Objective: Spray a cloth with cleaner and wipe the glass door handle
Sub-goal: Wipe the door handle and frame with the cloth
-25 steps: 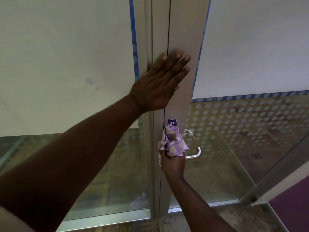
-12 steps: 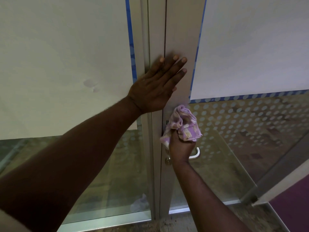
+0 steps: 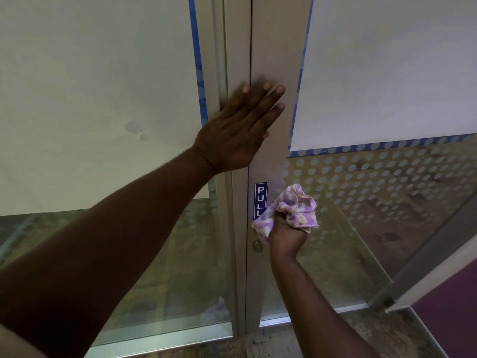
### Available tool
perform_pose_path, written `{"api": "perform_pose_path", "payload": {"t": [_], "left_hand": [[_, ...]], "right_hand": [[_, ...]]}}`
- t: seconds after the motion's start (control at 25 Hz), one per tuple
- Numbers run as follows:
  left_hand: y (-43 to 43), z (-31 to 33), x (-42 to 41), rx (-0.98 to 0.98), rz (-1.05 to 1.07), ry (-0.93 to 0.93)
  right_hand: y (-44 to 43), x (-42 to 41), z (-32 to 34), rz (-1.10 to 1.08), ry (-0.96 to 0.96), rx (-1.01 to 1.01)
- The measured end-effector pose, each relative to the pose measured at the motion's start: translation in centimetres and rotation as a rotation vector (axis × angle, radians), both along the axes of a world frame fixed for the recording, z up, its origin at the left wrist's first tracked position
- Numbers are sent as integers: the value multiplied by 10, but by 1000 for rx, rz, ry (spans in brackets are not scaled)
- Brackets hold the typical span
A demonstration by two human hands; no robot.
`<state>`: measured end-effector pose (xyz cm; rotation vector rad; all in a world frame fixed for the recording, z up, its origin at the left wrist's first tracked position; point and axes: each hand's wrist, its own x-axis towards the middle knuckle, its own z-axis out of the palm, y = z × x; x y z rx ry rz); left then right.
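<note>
Against door frame [image 3: 273,60]: L hand [image 3: 237,130] flat; R hand [image 3: 287,235] grips cloth [image 3: 291,208].

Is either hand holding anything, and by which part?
The right hand grips the purple cloth, bunched up, around its middle; loose folds stick out above the fist. The left hand holds nothing, flat on the door frame.

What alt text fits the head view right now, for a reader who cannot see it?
The right hand grips a bunched purple cloth at the metal door frame, beside a blue PULL sticker. The left hand presses flat on the frame higher up. The handle is not visible.
</note>
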<state>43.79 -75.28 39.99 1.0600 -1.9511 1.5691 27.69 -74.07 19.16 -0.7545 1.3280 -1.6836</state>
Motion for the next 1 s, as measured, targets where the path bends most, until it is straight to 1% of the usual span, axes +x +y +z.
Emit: {"api": "perform_pose_path", "payload": {"t": [0.2,0.36,0.52,0.64,0.72,0.88,0.92,1.0], "left_hand": [[-1,0,0,7,-3,-7],[0,0,0,2,-10,-7],[0,0,0,6,-25,8],[2,1,0,5,-35,16],[2,1,0,8,-35,17],[1,2,0,7,-32,14],[1,1,0,8,-32,14],[1,1,0,9,-29,10]], "right_hand": [[1,-5,-2,5,-5,32],[8,-15,2,-32,27,-47],[21,-2,11,109,127,-196],[26,17,-2,207,240,-255],[27,22,-16,231,285,-209],[35,20,-49,335,226,-18],[38,18,-56,358,240,3],[45,15,-63,368,338,21]]}}
